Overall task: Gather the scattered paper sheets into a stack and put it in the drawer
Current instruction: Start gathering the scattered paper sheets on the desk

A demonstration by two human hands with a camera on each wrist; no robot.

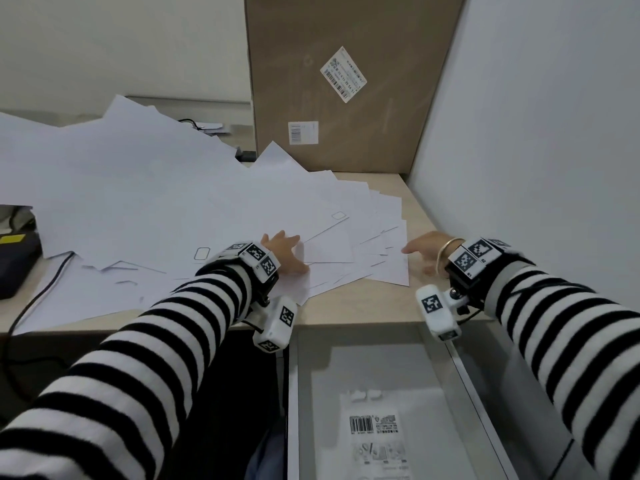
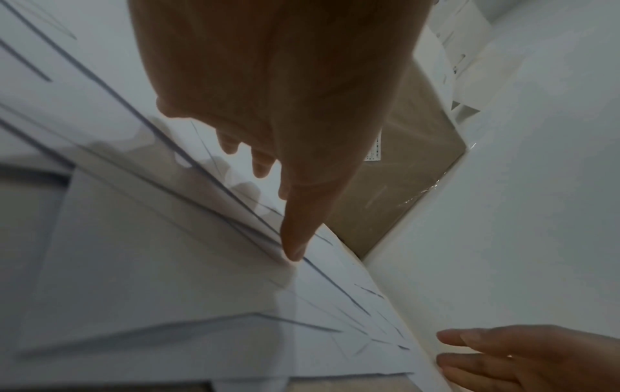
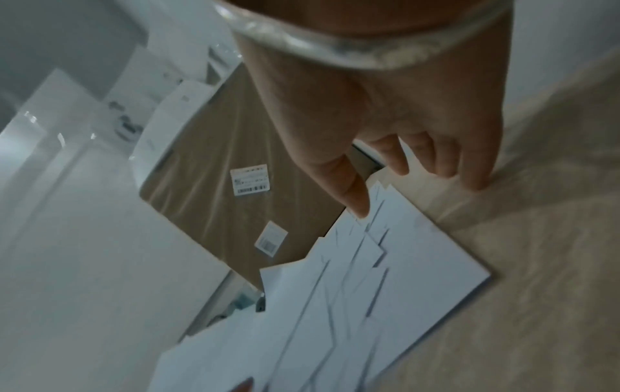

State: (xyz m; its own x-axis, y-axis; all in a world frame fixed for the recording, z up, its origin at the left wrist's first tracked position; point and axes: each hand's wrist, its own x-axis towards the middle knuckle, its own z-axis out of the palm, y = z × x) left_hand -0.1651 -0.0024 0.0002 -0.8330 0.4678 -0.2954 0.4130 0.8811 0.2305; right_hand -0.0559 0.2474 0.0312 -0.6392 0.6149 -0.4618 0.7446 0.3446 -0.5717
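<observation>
Many white paper sheets [image 1: 166, 188] lie fanned and overlapping across the beige desk [image 1: 408, 303]. My left hand [image 1: 287, 249] lies flat on the sheets near the front, fingers straight; in the left wrist view the left hand [image 2: 282, 207] has one fingertip touching a paper edge. My right hand [image 1: 420, 249] is open just right of the fan's right edge, fingers spread low over the desk. In the right wrist view the right hand [image 3: 419, 191] has its thumb at the paper sheets' [image 3: 402, 265] corner. The grey drawer [image 1: 346, 368] stands open below the desk edge.
A tall cardboard box [image 1: 346, 98] leans at the back. A white wall [image 1: 536, 133] closes the right side. At the left are a black device [image 1: 14, 261] and a black cable [image 1: 41, 285]. A labelled plastic packet [image 1: 375, 434] lies in the drawer.
</observation>
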